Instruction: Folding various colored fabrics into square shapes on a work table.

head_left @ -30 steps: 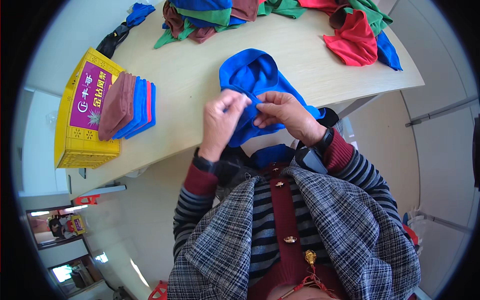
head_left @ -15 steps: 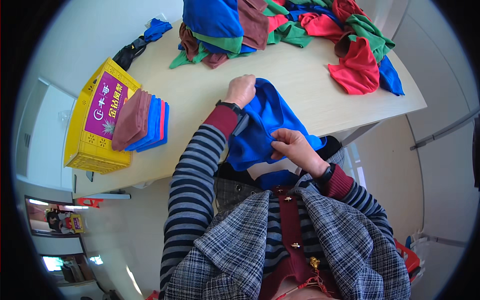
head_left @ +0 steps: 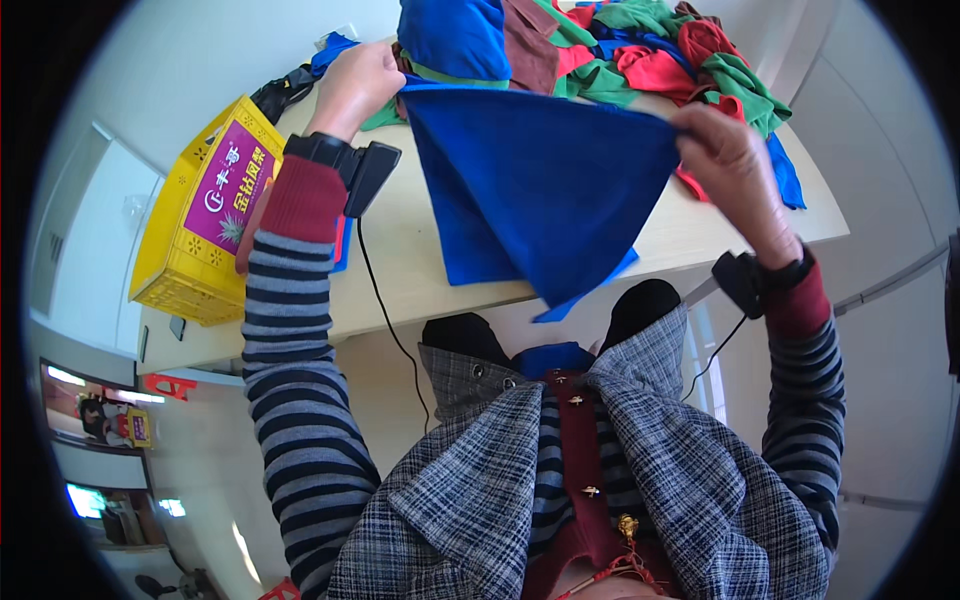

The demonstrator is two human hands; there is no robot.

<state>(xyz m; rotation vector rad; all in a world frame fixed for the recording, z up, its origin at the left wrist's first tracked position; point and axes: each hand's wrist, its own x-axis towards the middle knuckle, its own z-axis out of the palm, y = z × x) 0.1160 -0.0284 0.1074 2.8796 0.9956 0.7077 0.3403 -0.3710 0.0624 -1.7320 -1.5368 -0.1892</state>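
Observation:
A blue cloth (head_left: 540, 185) is stretched out in the air above the near edge of the light wooden table (head_left: 420, 270). My left hand (head_left: 352, 85) pinches its left corner and my right hand (head_left: 730, 155) pinches its right corner, with the hands wide apart. The cloth hangs down to a point toward my chest. Each wrist carries a black device with a cable.
A heap of blue, brown, red and green cloths (head_left: 620, 45) lies at the far side of the table. A yellow box with a purple panel (head_left: 205, 215) stands at the table's left end, and folded cloths next to it are mostly hidden by my left sleeve.
Both hands have risen and moved apart, spreading the blue cloth from a bunched shape on the table into a taut sheet held in the air.

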